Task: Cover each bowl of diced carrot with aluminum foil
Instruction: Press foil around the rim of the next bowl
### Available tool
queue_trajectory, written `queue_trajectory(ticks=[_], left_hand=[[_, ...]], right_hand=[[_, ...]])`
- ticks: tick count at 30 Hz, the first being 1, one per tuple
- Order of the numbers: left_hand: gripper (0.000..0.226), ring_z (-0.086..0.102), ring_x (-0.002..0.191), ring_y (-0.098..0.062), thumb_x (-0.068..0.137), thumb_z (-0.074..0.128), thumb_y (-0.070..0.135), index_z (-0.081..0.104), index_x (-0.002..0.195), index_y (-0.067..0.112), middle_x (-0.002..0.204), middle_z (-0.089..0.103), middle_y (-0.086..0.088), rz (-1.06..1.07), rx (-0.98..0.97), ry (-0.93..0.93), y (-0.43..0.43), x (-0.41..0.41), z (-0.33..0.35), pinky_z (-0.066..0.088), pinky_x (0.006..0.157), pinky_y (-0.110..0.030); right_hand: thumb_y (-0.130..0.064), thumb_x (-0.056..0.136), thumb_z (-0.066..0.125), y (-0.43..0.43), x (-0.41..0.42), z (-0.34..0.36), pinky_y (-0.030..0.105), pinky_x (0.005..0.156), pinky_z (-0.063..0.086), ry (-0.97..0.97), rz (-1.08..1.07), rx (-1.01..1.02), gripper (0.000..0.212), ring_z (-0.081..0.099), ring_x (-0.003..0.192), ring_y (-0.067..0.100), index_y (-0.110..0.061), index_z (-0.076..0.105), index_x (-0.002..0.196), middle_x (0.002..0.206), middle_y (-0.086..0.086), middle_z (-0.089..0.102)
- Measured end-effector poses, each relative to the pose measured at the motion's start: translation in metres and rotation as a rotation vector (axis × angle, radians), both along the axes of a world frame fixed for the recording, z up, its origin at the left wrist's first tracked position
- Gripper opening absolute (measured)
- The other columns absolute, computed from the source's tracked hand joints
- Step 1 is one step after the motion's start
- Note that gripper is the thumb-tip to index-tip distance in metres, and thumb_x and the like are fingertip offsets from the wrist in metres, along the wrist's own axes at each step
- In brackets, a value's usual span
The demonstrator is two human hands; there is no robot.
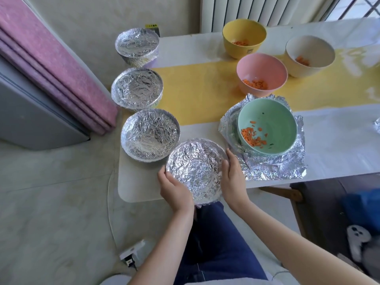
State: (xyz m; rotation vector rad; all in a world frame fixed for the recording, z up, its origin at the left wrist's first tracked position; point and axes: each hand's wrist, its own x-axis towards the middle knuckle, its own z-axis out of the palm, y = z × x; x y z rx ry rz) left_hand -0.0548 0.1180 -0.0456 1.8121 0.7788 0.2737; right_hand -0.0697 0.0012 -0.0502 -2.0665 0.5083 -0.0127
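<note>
Left hand (174,188) and right hand (232,177) clasp the nearest foil-covered bowl (195,169) at the surface's (144,188) front edge, apparently crimping its cover; the green bowl (267,128), uncovered on a loose foil sheet (273,169), probably comes next.

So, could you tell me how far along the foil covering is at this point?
Done: three foil-covered bowls in a row on the left. In hand: the left hand and right hand hold a fourth bowl, its foil already on. Left: the green bowl sitting on a foil sheet, plus the pink bowl, yellow bowl and white bowl, all open.
</note>
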Motion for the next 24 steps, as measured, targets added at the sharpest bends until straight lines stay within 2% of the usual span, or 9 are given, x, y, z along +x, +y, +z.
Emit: queue_trajectory(ticks=[5, 9, 12, 14, 16, 19, 21, 23, 24], left_hand=[[0.032, 0.052, 0.097, -0.018, 0.101, 0.032, 0.007, 0.049, 0.124, -0.006, 0.116, 0.058, -0.022, -0.021, -0.016, -0.002, -0.001, -0.003, -0.007, 0.032, 0.079, -0.012], [0.034, 0.049, 0.099, -0.012, 0.101, 0.031, 0.009, 0.048, 0.127, -0.005, 0.111, 0.054, -0.009, 0.008, -0.052, -0.011, -0.004, -0.002, -0.007, 0.033, 0.081, -0.011], [0.033, 0.049, 0.097, -0.013, 0.101, 0.031, 0.009, 0.049, 0.126, -0.004, 0.106, 0.05, -0.003, 0.008, -0.046, -0.019, -0.004, -0.001, -0.008, 0.033, 0.08, -0.012], [0.032, 0.05, 0.093, -0.018, 0.101, 0.031, 0.008, 0.049, 0.125, -0.005, 0.102, 0.051, -0.004, -0.022, -0.015, -0.015, -0.002, -0.001, -0.01, 0.032, 0.077, -0.014], [0.032, 0.052, 0.092, -0.024, 0.101, 0.03, 0.008, 0.048, 0.123, -0.007, 0.102, 0.056, -0.011, -0.08, -0.003, 0.014, 0.003, -0.001, -0.012, 0.035, 0.077, -0.021], [0.034, 0.052, 0.097, -0.044, 0.1, 0.03, 0.013, 0.048, 0.124, -0.002, 0.108, 0.055, -0.033, -0.158, 0.012, 0.047, 0.012, -0.001, -0.018, 0.042, 0.086, -0.047], [0.035, 0.054, 0.09, -0.035, 0.1, 0.03, 0.013, 0.047, 0.131, 0.006, 0.106, 0.057, -0.029, -0.169, -0.011, 0.043, 0.015, 0.0, -0.017, 0.044, 0.084, -0.046], [0.034, 0.048, 0.069, -0.016, 0.1, 0.031, 0.011, 0.049, 0.129, 0.008, 0.085, 0.055, -0.019, -0.189, -0.04, 0.021, 0.014, 0.003, -0.013, 0.041, 0.07, -0.03], [0.033, 0.045, 0.067, -0.014, 0.1, 0.031, 0.011, 0.051, 0.127, 0.007, 0.079, 0.051, -0.014, -0.204, -0.052, 0.008, 0.012, 0.004, -0.01, 0.04, 0.067, -0.028]], right_hand=[[-0.022, 0.102, 0.028, 0.007, 0.003, -0.007, 0.01, 0.091, 0.027, -0.029, -0.118, 0.083, 0.042, 0.044, 0.126, 0.016, -0.01, 0.036, 0.141, 0.14, 0.004, 0.046], [-0.023, 0.102, 0.028, 0.008, 0.002, -0.011, 0.01, 0.086, 0.029, -0.049, -0.144, 0.12, 0.041, 0.047, 0.122, 0.017, -0.011, 0.038, 0.139, 0.135, 0.004, 0.05], [-0.024, 0.102, 0.028, 0.007, 0.002, -0.012, 0.015, 0.083, 0.031, -0.043, -0.124, 0.114, 0.04, 0.05, 0.117, 0.02, -0.014, 0.037, 0.14, 0.13, 0.006, 0.053], [-0.024, 0.102, 0.028, 0.004, 0.002, -0.012, 0.015, 0.087, 0.029, -0.025, -0.087, 0.127, 0.041, 0.046, 0.121, 0.018, -0.015, 0.033, 0.142, 0.134, 0.003, 0.049], [-0.028, 0.101, 0.028, 0.0, 0.0, -0.011, 0.015, 0.096, 0.024, 0.0, -0.014, 0.125, 0.045, 0.038, 0.13, 0.013, -0.016, 0.026, 0.145, 0.143, 0.0, 0.039], [-0.029, 0.1, 0.032, -0.009, 0.001, -0.007, 0.017, 0.104, 0.019, -0.023, 0.126, 0.013, 0.05, 0.028, 0.136, 0.011, -0.014, 0.021, 0.146, 0.15, 0.001, 0.03], [-0.02, 0.1, 0.038, -0.017, 0.008, -0.004, 0.016, 0.103, 0.021, -0.106, 0.22, -0.12, 0.048, 0.034, 0.133, 0.016, -0.008, 0.025, 0.145, 0.146, 0.007, 0.036], [-0.015, 0.099, 0.039, -0.021, 0.023, 0.001, 0.02, 0.104, 0.025, -0.155, 0.316, -0.195, 0.047, 0.037, 0.132, 0.021, -0.005, 0.028, 0.144, 0.145, 0.011, 0.039], [-0.016, 0.1, 0.039, -0.022, 0.032, 0.004, 0.023, 0.106, 0.026, -0.162, 0.351, -0.211, 0.046, 0.037, 0.133, 0.021, -0.006, 0.029, 0.144, 0.146, 0.01, 0.038]])
